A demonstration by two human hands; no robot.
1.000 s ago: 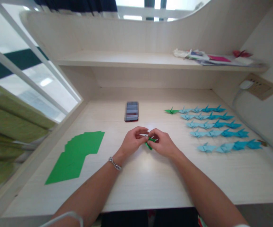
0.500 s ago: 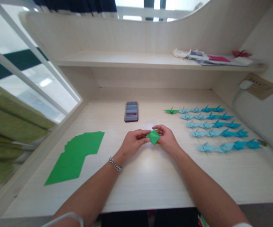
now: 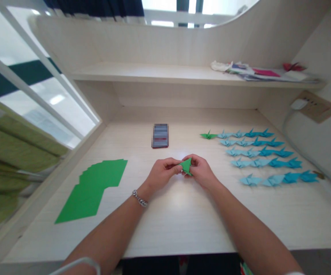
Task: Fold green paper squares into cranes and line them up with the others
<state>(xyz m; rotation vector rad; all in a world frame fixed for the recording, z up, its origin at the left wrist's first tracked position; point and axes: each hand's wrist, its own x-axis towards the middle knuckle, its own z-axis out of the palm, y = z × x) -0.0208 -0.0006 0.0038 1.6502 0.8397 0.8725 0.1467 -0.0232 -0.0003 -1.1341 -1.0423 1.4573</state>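
A small piece of folded green origami paper [image 3: 186,165] is held between both hands above the middle of the desk. My left hand [image 3: 164,170] pinches its left corner between thumb and fingers. At its right side, my right hand [image 3: 201,170] grips the paper, some fingers hidden behind it. The paper now looks like a triangle with its upright edge on the right. To the left lies a fanned stack of green paper squares [image 3: 96,187]. One green paper crane [image 3: 209,135] sits at the back right, beside rows of blue paper cranes [image 3: 259,152].
A phone [image 3: 160,136] lies on the desk [image 3: 182,225] behind my hands. Papers [image 3: 265,72] rest on the shelf [image 3: 154,76] above. A white charger and cable [image 3: 286,126] hang from the wall socket [image 3: 317,107] at right. A railing and green curtain [image 3: 13,164] border the left.
The green paper has gone from a diamond to a triangle, its right part turned over. My right fingers have shifted slightly; the left hand stays pinched on its corner.
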